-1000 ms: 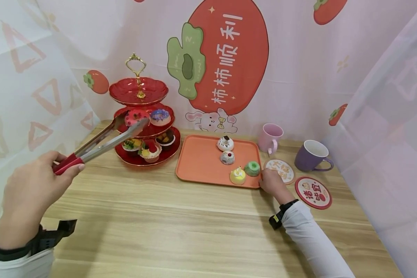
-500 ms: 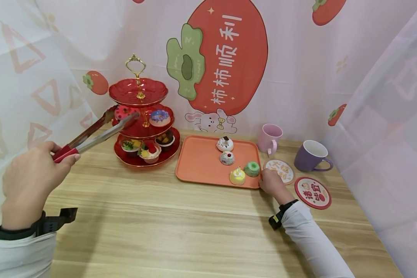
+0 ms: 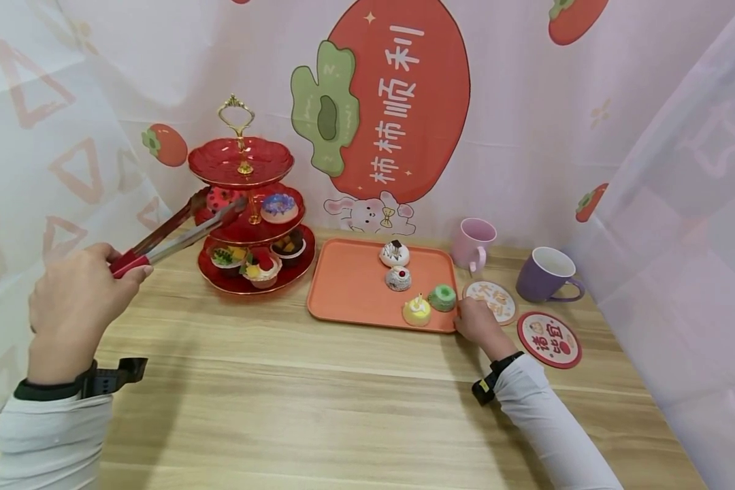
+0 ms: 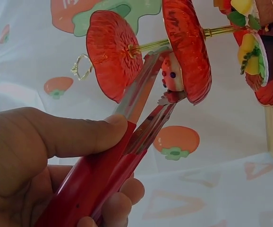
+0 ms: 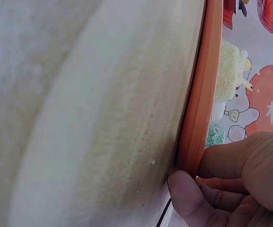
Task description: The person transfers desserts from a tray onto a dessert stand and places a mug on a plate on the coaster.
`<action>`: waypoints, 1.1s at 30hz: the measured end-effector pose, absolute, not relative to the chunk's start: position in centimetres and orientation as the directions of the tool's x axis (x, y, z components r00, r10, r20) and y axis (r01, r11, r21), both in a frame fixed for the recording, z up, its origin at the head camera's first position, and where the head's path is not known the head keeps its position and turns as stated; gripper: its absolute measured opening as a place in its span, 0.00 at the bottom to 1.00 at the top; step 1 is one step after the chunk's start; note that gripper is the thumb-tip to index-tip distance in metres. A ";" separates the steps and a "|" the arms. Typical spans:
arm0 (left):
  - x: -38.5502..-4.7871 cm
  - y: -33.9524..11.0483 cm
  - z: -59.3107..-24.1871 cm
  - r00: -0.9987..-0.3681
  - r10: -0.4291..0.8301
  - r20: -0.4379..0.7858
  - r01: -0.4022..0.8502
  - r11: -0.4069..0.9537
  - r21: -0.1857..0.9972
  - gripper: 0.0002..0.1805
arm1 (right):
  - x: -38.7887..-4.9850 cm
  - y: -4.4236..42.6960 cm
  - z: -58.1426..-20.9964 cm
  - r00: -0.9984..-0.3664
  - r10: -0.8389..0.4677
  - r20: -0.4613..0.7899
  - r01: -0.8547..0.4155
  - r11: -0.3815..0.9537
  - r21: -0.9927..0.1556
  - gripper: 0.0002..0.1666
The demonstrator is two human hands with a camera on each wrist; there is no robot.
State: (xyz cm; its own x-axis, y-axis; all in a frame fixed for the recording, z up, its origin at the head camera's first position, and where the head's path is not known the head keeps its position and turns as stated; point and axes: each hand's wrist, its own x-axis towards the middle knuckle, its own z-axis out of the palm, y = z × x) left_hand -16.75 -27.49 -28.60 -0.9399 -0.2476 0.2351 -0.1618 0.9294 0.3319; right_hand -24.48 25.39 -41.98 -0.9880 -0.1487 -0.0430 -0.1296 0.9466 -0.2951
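Note:
My left hand [image 3: 82,303] grips a pair of red-handled metal tongs [image 4: 89,182], thumb on one handle and fingers curled under the other. The tong tips reach into the middle tier of a red three-tier cake stand [image 3: 211,162], one on each side of a red dotted donut [image 4: 174,80]. Whether both tips press on it I cannot tell. Beside it lies a purple-topped donut [image 3: 280,209]. On the right, my right hand [image 3: 480,323] pinches the front right corner of an orange tray [image 3: 349,292], as the right wrist view shows up close.
On the tray sit a white donut [image 3: 395,254], a cherry-topped cake [image 3: 399,278], a yellow cake [image 3: 416,311] and a green one [image 3: 443,297]. A pink mug [image 3: 473,243], a purple mug [image 3: 545,278] and two coasters [image 3: 549,340] stand right of it. Several cupcakes [image 3: 262,267] fill the lowest tier.
The tongs have moved left and lower, and the red donut has shifted left on the middle tier, away from the purple one. My right hand stays on the tray corner.

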 end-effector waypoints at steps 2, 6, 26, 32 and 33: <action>-16.8 -27.6 -28.8 -0.941 -0.247 0.231 -0.162 0.929 0.332 0.27 | -24.5 25.4 -42.0 -0.988 -0.151 -0.042 -0.132 0.947 -0.292 0.10; -16.8 -27.6 -29.0 -0.941 -0.250 0.227 -0.167 0.928 0.332 0.26 | -24.5 25.5 -42.0 -0.989 -0.147 -0.032 -0.131 0.949 -0.287 0.10; -16.8 -27.5 -29.2 -0.940 -0.275 0.201 -0.193 0.916 0.352 0.28 | -24.6 25.4 -42.0 -0.990 -0.137 -0.037 -0.121 0.951 -0.285 0.10; -16.9 -27.5 -29.1 -0.940 -0.277 0.201 -0.194 0.915 0.354 0.28 | -24.6 25.4 -42.0 -0.990 -0.136 -0.044 -0.117 0.949 -0.291 0.11; -16.9 -27.4 -29.0 -0.939 -0.278 0.203 -0.194 0.915 0.353 0.28 | -24.6 25.4 -42.0 -0.990 -0.136 -0.044 -0.117 0.949 -0.291 0.12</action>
State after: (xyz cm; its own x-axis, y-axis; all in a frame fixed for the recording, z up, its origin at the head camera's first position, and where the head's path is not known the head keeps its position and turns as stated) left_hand -16.92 -27.45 -29.05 -0.9391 -0.2776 0.2027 -0.1944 0.9152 0.3531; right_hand -24.64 25.43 -42.00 -0.9897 -0.1357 -0.0445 -0.1171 0.9495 -0.2911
